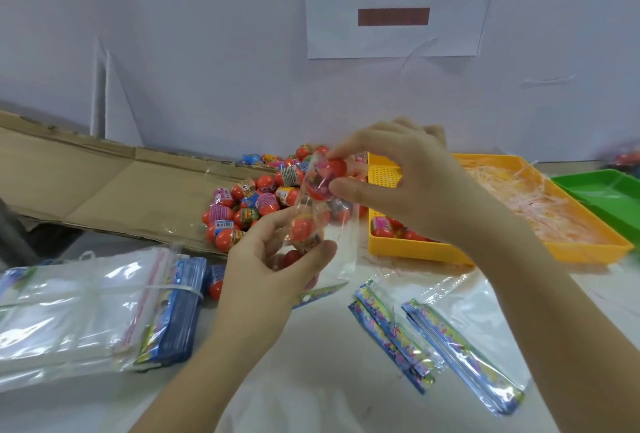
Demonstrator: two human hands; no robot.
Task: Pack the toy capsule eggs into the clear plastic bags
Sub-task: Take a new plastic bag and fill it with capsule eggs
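Observation:
My left hand grips a clear plastic bag that stands upright above the table, with an orange capsule egg inside it at my fingers. My right hand pinches another orange egg at the bag's open top. A heap of orange capsule eggs with coloured labels lies behind the bag, on and beside flattened cardboard. One more egg lies on the table left of my left hand.
A banded stack of clear bags with blue headers lies at the left. Loose bags lie at the front right. A yellow tray holds eggs and shredded paper; a green tray sits to its right. Flattened cardboard lies behind.

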